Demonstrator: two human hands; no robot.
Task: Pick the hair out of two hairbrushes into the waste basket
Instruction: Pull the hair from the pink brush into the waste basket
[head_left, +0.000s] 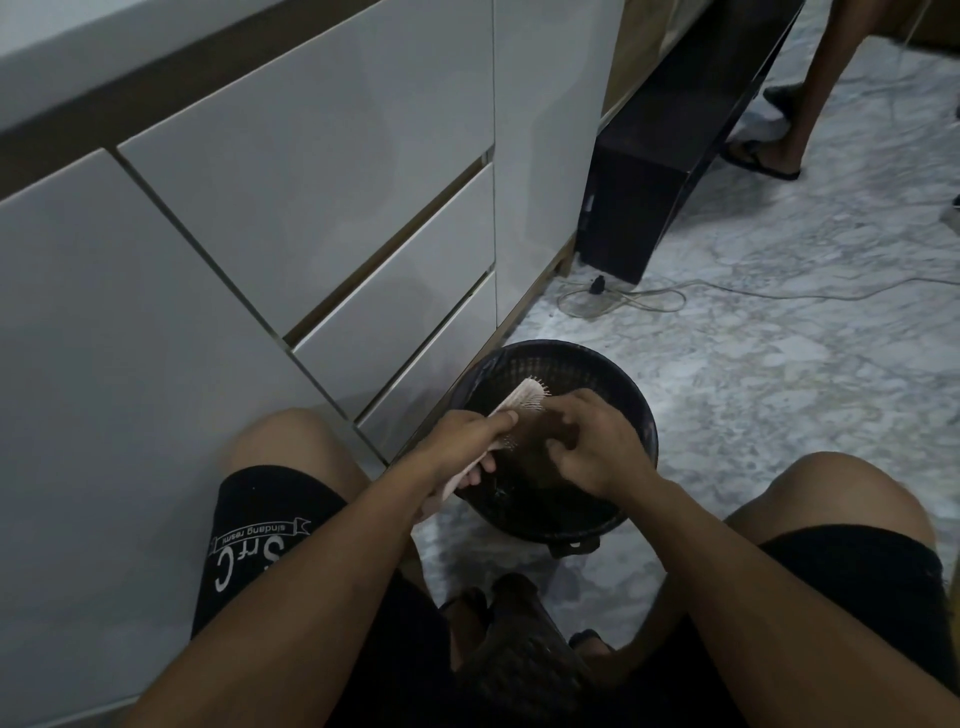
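The pale pink plastic paddle hairbrush (511, 410) is held over the mouth of the round black woven-plastic waste basket (636, 410), which stands on the grey-veined marble floor (779, 364) between the seated person's knees. The left hand (467, 441) is wrapped around the handle end, thumb laid along the brush's edge, so the long axis runs from lower left up to the right, head out over the basket. The right hand (597, 441) sits just beside it on the bristle side, its fingers (569, 439) curled narrow and pinched at a brownish mat of hair (524, 431) (whether they actually have a tuft I cannot tell). The hair lies to the left of the right fingers, touching or nearly so, and the basket is directly below. A second hairbrush is not in view.
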